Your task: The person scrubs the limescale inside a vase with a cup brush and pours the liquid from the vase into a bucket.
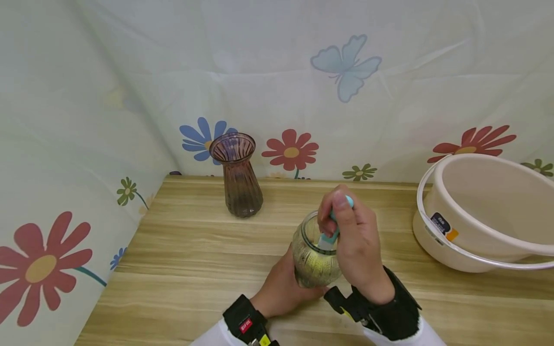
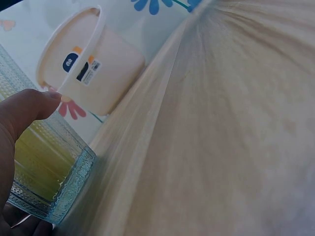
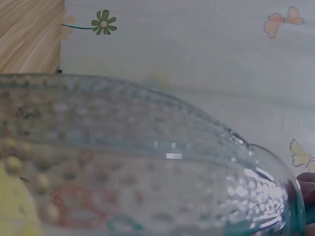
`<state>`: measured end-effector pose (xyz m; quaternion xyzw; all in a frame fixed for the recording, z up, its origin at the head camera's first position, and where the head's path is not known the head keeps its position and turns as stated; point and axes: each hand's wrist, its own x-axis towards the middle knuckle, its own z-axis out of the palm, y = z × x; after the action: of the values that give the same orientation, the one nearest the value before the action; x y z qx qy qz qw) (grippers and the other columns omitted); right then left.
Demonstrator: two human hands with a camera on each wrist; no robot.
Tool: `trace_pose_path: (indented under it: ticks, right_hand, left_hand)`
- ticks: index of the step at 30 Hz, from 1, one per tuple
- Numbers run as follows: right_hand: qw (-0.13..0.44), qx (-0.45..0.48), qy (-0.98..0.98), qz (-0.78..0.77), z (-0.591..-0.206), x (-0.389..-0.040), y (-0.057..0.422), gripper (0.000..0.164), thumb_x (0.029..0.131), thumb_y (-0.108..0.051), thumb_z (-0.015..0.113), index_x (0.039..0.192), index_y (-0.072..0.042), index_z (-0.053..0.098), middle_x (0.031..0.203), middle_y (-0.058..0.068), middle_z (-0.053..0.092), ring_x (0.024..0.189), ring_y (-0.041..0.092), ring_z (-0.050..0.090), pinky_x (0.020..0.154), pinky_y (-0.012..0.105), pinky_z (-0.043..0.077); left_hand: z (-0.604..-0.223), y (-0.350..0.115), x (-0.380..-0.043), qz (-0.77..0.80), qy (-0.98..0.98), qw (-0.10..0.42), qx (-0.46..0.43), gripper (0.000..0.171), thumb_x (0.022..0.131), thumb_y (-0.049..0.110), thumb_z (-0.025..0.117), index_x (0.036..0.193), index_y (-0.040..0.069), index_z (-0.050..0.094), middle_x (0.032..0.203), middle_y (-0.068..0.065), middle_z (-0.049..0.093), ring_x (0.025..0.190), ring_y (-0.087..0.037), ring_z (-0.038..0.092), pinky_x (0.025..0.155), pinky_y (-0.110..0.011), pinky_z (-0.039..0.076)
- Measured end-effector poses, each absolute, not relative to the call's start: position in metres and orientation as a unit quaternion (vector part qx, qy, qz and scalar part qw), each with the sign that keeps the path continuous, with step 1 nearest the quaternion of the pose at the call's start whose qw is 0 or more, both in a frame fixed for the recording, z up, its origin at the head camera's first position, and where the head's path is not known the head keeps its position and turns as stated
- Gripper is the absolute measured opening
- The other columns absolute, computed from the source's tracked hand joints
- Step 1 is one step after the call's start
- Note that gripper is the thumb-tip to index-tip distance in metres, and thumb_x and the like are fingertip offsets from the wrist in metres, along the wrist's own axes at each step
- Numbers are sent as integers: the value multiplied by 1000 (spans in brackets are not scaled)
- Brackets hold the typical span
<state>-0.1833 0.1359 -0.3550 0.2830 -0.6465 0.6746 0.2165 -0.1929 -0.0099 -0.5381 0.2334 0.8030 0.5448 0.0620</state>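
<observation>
A textured clear glass jar [image 1: 316, 269] stands tilted near the middle of the table, its mouth facing up. My left hand [image 1: 283, 286] holds it low on its side; in the left wrist view the thumb [image 2: 34, 108] lies across the glass [image 2: 74, 172]. The right hand [image 1: 361, 240] grips the teal handle of a bottle brush [image 1: 332, 238] that reaches down through the mouth. Yellow, the sponge-like head shows through the glass wall. In the right wrist view the jar [image 3: 123, 182] fills the lower part, with fingers [image 3: 307, 184] at its rim.
Behind and left of the jar stands a purple ribbed glass vase [image 1: 243, 187]. A cream bucket [image 1: 433, 254] with a raised-rim handle and a label is at the right, and what looks like a basin [image 1: 489, 202] sits in it. A flowered curtain [image 1: 389, 120] closes off the back and left.
</observation>
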Motion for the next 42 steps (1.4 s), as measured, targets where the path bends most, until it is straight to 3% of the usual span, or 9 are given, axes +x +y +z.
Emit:
trace_pose_path:
  ticks: [9, 19, 29, 37, 42]
  right_hand:
    - [201, 293, -576, 736, -352, -184, 137, 43, 114, -23, 33, 82, 2, 47, 69, 1, 38, 58, 15, 32, 50, 30, 26]
    - [195, 346, -488, 777, -353, -185, 142, 40, 115, -21, 31, 88, 1, 52, 66, 4, 33, 56, 16, 32, 49, 32, 25]
    - [245, 380, -454, 768, -353, -183, 144, 42, 113, -17, 30, 84, 7, 50, 63, 6, 35, 55, 17, 35, 49, 30, 28]
    - [267, 335, -547, 719, -351, -180, 139, 42, 113, -18, 38, 83, 9, 49, 67, 6, 40, 56, 15, 35, 48, 27, 27]
    - [243, 296, -614, 690, -350, -181, 139, 38, 113, -14, 37, 83, 4, 50, 65, 2, 36, 56, 13, 36, 49, 28, 28]
  left_hand:
    - [-531, -11, -191, 539, 808, 78, 225, 106, 77, 46, 91, 157, 40, 23, 147, 10, 55, 130, -8, 56, 112, -34, 46]
    - [-533, -11, -191, 540, 805, 77, 231, 105, 78, 49, 90, 158, 40, 22, 147, 10, 54, 131, -8, 56, 112, -33, 46]
    - [-534, -11, -192, 541, 805, 73, 233, 106, 78, 50, 89, 159, 41, 21, 147, 13, 54, 131, -7, 56, 113, -33, 46]
    - [-533, -10, -192, 547, 800, 75, 236, 105, 78, 47, 90, 158, 40, 22, 146, 11, 55, 130, -8, 57, 113, -33, 46]
    - [-532, -11, -191, 547, 801, 80, 229, 102, 78, 45, 90, 157, 40, 25, 145, 10, 56, 128, -8, 57, 112, -33, 46]
